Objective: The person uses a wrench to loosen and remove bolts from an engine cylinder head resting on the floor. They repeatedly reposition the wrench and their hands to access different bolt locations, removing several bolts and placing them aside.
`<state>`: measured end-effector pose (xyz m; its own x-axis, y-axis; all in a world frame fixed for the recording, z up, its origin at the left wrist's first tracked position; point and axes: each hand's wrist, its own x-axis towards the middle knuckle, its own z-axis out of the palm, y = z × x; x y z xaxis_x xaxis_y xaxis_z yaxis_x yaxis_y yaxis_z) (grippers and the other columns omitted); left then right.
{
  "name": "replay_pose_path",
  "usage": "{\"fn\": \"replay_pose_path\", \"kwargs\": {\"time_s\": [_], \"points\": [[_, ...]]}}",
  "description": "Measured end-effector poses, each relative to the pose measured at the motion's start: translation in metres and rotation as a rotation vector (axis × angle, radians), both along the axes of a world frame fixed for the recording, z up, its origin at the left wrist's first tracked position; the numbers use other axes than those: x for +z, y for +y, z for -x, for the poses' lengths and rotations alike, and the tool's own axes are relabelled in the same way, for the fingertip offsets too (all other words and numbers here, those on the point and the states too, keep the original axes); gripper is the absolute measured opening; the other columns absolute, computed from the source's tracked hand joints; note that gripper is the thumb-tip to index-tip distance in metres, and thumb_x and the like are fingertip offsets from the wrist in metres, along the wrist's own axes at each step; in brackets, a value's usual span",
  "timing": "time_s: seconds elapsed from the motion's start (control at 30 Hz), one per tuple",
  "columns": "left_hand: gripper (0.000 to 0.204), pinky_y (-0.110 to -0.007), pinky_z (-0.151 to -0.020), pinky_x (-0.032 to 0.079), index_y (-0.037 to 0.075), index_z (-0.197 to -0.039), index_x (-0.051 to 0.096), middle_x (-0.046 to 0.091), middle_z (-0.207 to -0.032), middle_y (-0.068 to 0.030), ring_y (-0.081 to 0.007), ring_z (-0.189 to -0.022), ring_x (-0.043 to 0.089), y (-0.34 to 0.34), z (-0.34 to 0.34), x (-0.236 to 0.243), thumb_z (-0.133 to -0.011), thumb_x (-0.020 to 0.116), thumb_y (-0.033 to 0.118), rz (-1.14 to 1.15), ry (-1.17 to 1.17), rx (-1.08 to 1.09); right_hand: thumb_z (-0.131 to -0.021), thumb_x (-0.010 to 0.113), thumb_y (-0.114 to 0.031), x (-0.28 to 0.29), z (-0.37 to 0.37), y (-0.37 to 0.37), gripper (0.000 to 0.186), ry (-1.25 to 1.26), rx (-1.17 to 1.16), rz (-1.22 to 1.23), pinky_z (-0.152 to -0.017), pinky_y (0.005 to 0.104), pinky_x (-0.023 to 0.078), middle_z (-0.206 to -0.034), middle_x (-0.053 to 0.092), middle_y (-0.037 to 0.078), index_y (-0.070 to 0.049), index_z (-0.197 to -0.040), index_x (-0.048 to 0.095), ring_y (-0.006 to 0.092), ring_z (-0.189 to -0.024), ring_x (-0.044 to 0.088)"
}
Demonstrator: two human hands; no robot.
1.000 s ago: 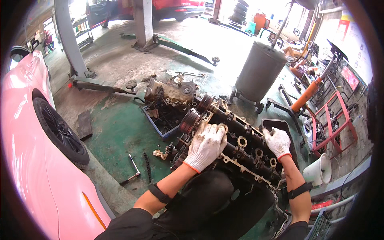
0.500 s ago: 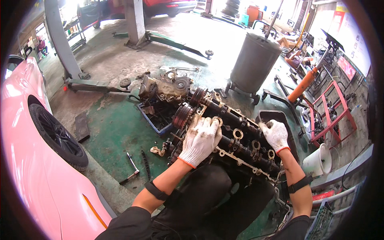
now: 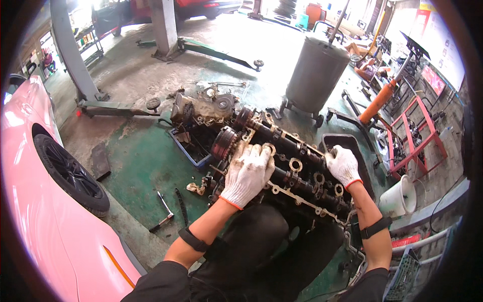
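A dirty engine cylinder head (image 3: 298, 200) lies in front of my knees, with two dark camshafts running across it. My left hand (image 3: 248, 172), in a stained white knit glove, is curled over the near camshaft (image 3: 288, 178), right beside its toothed sprocket (image 3: 224, 143). Its fingertips are partly hidden. The far camshaft (image 3: 278, 136) carries a second sprocket (image 3: 243, 119). At the right end of the cylinder head, my right hand (image 3: 344, 167) wears a matching glove and has its fingers bent inward at the far edge; what they grip, if anything, is hidden.
A blue crate (image 3: 200, 163) of parts and a greasy engine cover (image 3: 204, 109) lie beyond the left hand. A ratchet (image 3: 164, 214) rests on the floor. A black tray (image 3: 352, 142), white bucket (image 3: 397, 195) and grey tank (image 3: 317, 75) stand right; a pink car (image 3: 55, 221) borders the left.
The view has shifted slightly, moving the scene a little left in the picture. Both hands keep nearly the same places on the cylinder head.
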<state>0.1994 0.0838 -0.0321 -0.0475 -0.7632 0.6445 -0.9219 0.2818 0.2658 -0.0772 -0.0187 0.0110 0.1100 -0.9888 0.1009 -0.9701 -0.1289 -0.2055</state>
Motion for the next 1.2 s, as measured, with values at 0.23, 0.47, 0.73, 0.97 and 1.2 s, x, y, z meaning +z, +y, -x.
{"fn": "replay_pose_path", "kwargs": {"time_s": [0.23, 0.47, 0.73, 0.97, 1.2], "points": [[0.031, -0.048, -0.109, 0.044, 0.003, -0.119, 0.068, 0.069, -0.105, -0.015, -0.0316, -0.102, 0.066, -0.002, 0.001, 0.0, -0.097, 0.058, 0.022, -0.05, -0.033, -0.015, -0.096, 0.056, -0.042, -0.015, 0.007, -0.007, 0.045, 0.105, 0.046, 0.144, -0.082, 0.0467, 0.057, -0.086, 0.073, 0.024, -0.002, -0.087, 0.075, 0.0388, -0.089, 0.073], [0.026, -0.045, -0.106, 0.044, 0.002, -0.114, 0.069, 0.069, -0.101, -0.0147, -0.0302, -0.102, 0.065, -0.001, 0.002, 0.005, -0.096, 0.06, 0.019, -0.042, -0.024, -0.01, -0.088, 0.064, -0.024, 0.003, 0.015, -0.006, 0.025, 0.018, 0.178, 0.081, -0.083, 0.0478, 0.055, -0.091, 0.071, 0.023, -0.003, -0.102, 0.067, 0.0417, -0.09, 0.069], [0.03, -0.046, -0.111, 0.042, 0.003, -0.121, 0.068, 0.07, -0.109, -0.0149, -0.0302, -0.107, 0.066, -0.002, 0.0, -0.002, -0.099, 0.058, 0.022, -0.037, -0.058, -0.012, -0.095, 0.068, -0.014, 0.037, 0.041, 0.08, 0.021, -0.544, 0.073, 0.005, -0.076, 0.0297, 0.054, -0.088, 0.073, 0.015, 0.004, -0.105, 0.069, 0.014, -0.079, 0.066], [0.03, -0.046, -0.113, 0.04, 0.003, -0.119, 0.069, 0.071, -0.116, -0.017, -0.0323, -0.11, 0.066, -0.002, 0.003, -0.003, -0.101, 0.056, 0.024, -0.05, -0.088, 0.024, -0.096, 0.066, -0.013, 0.006, 0.048, 0.096, 0.02, -0.72, -0.042, -0.119, -0.075, 0.0266, 0.053, -0.089, 0.074, 0.01, 0.002, -0.107, 0.069, 0.0106, -0.079, 0.067], [0.026, -0.046, -0.105, 0.045, 0.006, -0.115, 0.07, 0.07, -0.099, -0.0137, -0.0318, -0.095, 0.067, -0.007, 0.002, -0.004, -0.099, 0.059, 0.022, 0.054, -0.127, 0.004, -0.097, 0.067, -0.017, 0.007, 0.036, 0.073, 0.022, -0.794, -0.067, -0.108, -0.067, 0.0242, 0.05, -0.09, 0.076, 0.006, 0.001, -0.109, 0.07, 0.0064, -0.074, 0.063]]}}
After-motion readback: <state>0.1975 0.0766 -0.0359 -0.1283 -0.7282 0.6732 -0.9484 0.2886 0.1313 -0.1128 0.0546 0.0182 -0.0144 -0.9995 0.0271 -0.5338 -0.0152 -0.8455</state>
